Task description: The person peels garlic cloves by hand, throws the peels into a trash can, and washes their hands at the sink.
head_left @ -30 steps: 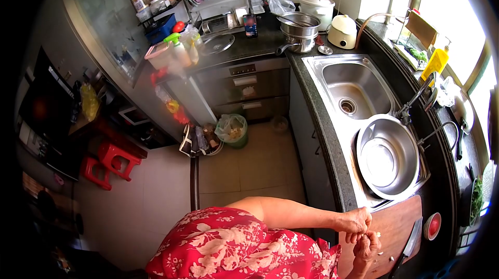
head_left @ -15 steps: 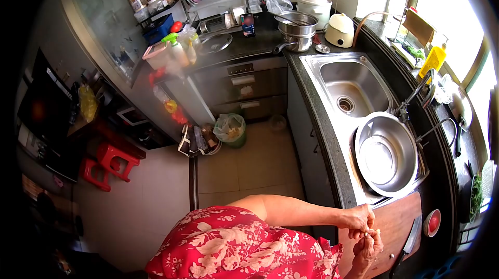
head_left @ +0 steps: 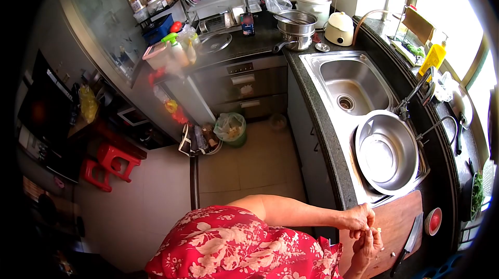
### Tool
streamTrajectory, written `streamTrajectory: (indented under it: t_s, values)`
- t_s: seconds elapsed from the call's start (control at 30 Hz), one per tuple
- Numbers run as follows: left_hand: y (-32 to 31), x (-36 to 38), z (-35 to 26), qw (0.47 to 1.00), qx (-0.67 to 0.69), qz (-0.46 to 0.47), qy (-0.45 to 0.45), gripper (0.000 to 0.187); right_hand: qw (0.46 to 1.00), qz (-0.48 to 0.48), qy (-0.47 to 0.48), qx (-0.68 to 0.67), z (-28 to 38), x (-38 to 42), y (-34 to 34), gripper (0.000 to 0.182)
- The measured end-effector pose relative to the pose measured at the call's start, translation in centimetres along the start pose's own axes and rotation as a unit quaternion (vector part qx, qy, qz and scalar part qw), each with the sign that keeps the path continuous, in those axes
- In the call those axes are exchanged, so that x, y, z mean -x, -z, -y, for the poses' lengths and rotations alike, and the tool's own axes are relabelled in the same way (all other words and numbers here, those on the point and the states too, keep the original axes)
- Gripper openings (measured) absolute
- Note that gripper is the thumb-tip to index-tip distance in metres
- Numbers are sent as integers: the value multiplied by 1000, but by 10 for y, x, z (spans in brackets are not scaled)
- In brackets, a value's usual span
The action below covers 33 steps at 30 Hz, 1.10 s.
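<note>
At lower right, my left hand [head_left: 356,217] and right hand [head_left: 367,245] pinch together on a small pale piece [head_left: 375,231] over the cutting board [head_left: 400,222], catching scraps.

Your left hand [head_left: 357,218] has edged a touch right since a second ago, fingers working against the right hand [head_left: 368,243]. A small pale piece [head_left: 377,230] now shows at your fingertips over the cutting board [head_left: 400,219]. Your view has drifted slightly.
</note>
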State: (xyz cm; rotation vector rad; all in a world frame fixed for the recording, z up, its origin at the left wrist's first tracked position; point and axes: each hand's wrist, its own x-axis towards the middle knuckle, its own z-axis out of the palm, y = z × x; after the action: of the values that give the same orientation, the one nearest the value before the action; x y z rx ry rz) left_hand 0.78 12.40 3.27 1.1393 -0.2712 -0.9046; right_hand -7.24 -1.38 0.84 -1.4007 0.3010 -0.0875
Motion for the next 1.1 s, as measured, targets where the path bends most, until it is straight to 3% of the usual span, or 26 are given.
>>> streamTrajectory:
  t_s: [0.13, 0.2, 0.33, 0.47, 0.6, 0.7, 1.0, 1.1]
  values:
    - [0, 0, 0, 997, 68, 36, -4, 4, 991, 37, -31, -127, 10, 7, -2, 11]
    - [-1, -1, -3, 996, 85, 36, 16, 6, 986, -7, -46, -159, 4, 6, 3, 10]
    - [-7, -11, -1, 999, 29, -2, 21, 7, 988, 0, -17, -151, 1, 6, 5, 10]
    - [-19, -15, -2, 998, -45, -34, -8, 8, 994, -67, 39, -76, -2, 2, 5, 11]
    - [-26, -18, -1, 997, -58, -27, -47, 7, 991, -108, 79, 16, 0, 3, 8, 14]
    - [-24, -17, -2, 997, -69, -1, -24, 6, 992, -82, 91, 22, 0, 7, 13, 14]
    - [-18, -19, 9, 998, 38, 42, 34, 7, 991, -33, -12, -132, 10, 12, 16, 12]
    - [-19, -19, 10, 999, -19, 22, 20, 6, 997, -63, 26, -37, -1, 7, 16, 14]
